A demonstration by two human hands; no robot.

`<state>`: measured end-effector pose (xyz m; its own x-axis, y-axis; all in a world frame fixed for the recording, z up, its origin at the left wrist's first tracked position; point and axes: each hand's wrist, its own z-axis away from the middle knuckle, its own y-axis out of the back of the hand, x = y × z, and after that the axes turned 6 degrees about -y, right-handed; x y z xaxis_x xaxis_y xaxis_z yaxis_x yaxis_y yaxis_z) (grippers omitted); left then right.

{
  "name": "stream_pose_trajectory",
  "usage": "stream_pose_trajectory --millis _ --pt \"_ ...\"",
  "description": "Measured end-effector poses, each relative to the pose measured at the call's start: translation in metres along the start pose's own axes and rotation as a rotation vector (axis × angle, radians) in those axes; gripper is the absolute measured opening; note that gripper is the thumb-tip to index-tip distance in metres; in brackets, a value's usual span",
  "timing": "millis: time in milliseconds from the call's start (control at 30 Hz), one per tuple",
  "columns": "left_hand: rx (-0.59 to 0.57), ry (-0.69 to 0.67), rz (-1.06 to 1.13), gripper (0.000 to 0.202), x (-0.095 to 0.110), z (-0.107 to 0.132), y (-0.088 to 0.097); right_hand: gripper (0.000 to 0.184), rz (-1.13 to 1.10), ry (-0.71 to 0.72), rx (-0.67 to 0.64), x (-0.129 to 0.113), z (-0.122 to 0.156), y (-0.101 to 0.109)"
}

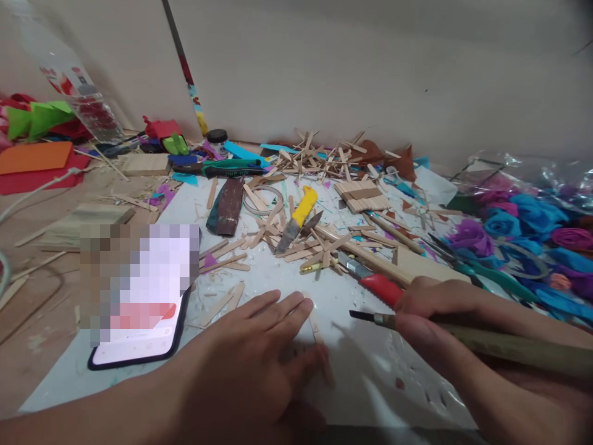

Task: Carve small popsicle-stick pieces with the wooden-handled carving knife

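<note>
My left hand (pixel 259 352) lies palm down on a white sheet (pixel 365 364), fingers stretched forward. Its fingertips and thumb pin a small wooden craft stick (pixel 317 330) with faint marks near its top. In my right hand (pixel 445 327) is a wood-carving chisel (pixel 482 343), held like a pen by its wooden handle. The dark blade points left, a short way above the sheet and apart from the stick. Beyond the chisel lies a red-handled cutter (pixel 382 288). Farther off, a yellow utility knife (pixel 301 213) rests on loose craft sticks (pixel 266 228).
A lit phone (pixel 139 343) lies left of my left hand, its screen partly blurred out. Green-handled scissors (pixel 503 281) and crepe paper flowers (pixel 504 222) stand at right. A stick heap (pixel 319 157) lines the wall; a plastic bottle (pixel 92 108) leans at back left.
</note>
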<state>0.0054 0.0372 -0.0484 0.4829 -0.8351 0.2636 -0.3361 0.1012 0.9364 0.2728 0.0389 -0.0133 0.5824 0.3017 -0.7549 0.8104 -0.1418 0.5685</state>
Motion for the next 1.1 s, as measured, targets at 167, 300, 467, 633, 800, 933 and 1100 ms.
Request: stream_pose_trajectory --millis 167,300,467,633,800,933,1100 --pt "0.021 0.028 0.0 0.049 0.003 0.013 -0.012 0.035 -0.106 -0.007 -0.051 -0.007 -0.017 -0.029" --pt "0.028 0.032 0.028 0.046 -0.003 0.001 -0.013 0.038 -0.123 -0.005 -0.12 0.006 -0.02 -0.044" --pt "0.056 0.082 0.05 0.043 -0.004 -0.002 -0.017 0.042 -0.081 -0.011 -0.228 0.017 -0.019 -0.044" --pt "0.098 0.039 0.061 0.042 0.001 0.011 -0.022 0.037 -0.121 -0.031 -0.24 0.021 -0.02 -0.045" --pt "0.106 0.013 0.075 0.045 0.003 0.016 -0.022 0.034 -0.101 -0.044 -0.268 0.021 -0.026 -0.048" --pt "0.106 0.016 0.051 0.047 0.004 0.015 -0.022 0.039 -0.053 -0.069 -0.215 0.019 -0.024 -0.047" --pt "0.097 0.038 0.051 0.046 0.003 0.013 -0.022 0.032 -0.122 -0.077 -0.222 0.017 -0.024 -0.047"
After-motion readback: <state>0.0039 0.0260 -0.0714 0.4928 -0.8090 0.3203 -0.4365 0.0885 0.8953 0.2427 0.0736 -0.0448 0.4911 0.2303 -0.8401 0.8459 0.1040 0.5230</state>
